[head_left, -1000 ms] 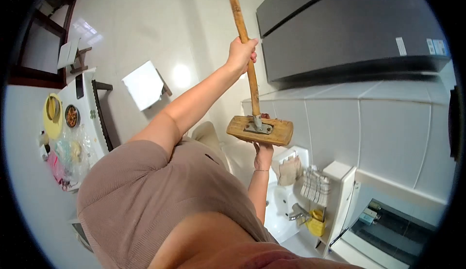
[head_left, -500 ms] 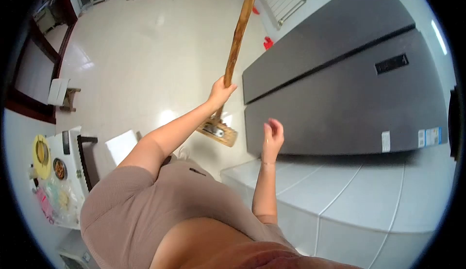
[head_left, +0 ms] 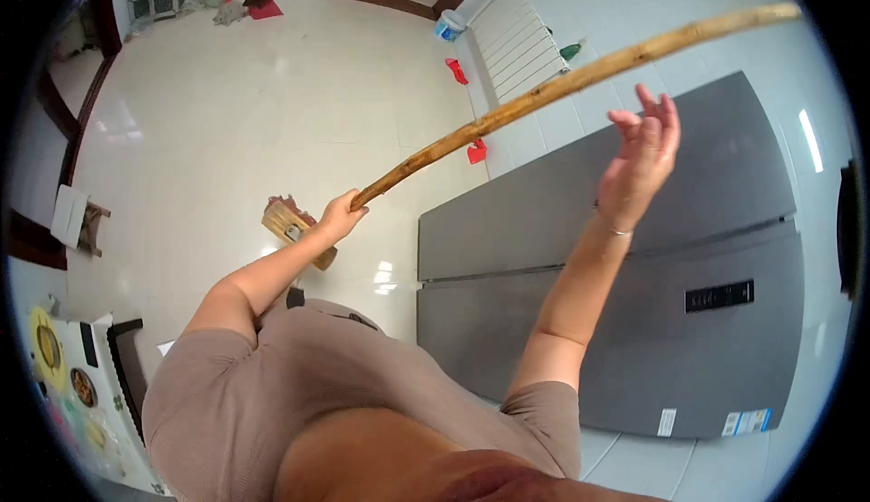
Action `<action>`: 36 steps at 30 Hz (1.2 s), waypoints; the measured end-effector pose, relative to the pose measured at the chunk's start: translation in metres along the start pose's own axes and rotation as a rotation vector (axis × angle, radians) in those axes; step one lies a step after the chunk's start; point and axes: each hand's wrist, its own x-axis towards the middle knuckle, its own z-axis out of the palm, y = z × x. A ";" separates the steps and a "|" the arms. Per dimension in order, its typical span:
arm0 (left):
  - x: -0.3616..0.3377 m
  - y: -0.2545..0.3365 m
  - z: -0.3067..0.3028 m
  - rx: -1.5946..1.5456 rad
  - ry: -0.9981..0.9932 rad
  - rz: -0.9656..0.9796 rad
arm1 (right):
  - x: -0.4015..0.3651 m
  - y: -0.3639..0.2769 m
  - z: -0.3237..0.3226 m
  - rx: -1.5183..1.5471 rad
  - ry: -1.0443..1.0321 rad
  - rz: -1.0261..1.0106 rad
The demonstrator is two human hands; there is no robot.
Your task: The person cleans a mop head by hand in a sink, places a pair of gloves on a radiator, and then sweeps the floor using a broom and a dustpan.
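My left hand [head_left: 337, 218] is wrapped round the lower part of a long wooden handle [head_left: 498, 120], just above the mop head [head_left: 313, 253]. That head is a pale wooden block with a metal fitting and a ragged brownish edge, partly hidden by my hand and forearm. From my grip the handle slants up to the right, across the upper part of the view. Below its upper stretch, my right hand [head_left: 642, 162] is raised with the fingers spread and nothing in it. A small gap seems to separate these fingertips from the wood.
A grey refrigerator [head_left: 507, 321] stands on the right. White radiator [head_left: 521, 40], bucket [head_left: 449, 25] and red items [head_left: 477, 151] line the far wall. A stool [head_left: 80, 219] and a table with food [head_left: 100, 384] are at left. A dustpan [head_left: 263, 5] lies at the back.
The handle has swung from near upright to a slant toward the right. My left hand and the mop head have moved left. My right hand has risen toward the handle, its fingers spreading.
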 end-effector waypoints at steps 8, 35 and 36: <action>0.135 -0.027 0.003 0.121 -0.100 0.035 | 0.083 0.118 -0.004 -0.029 0.066 0.338; 0.596 -0.140 -0.143 0.355 -0.384 -0.202 | 0.264 0.568 0.236 0.043 0.228 0.791; 0.619 -0.138 -0.152 0.495 -0.447 -0.233 | 0.267 0.577 0.257 0.042 0.235 0.793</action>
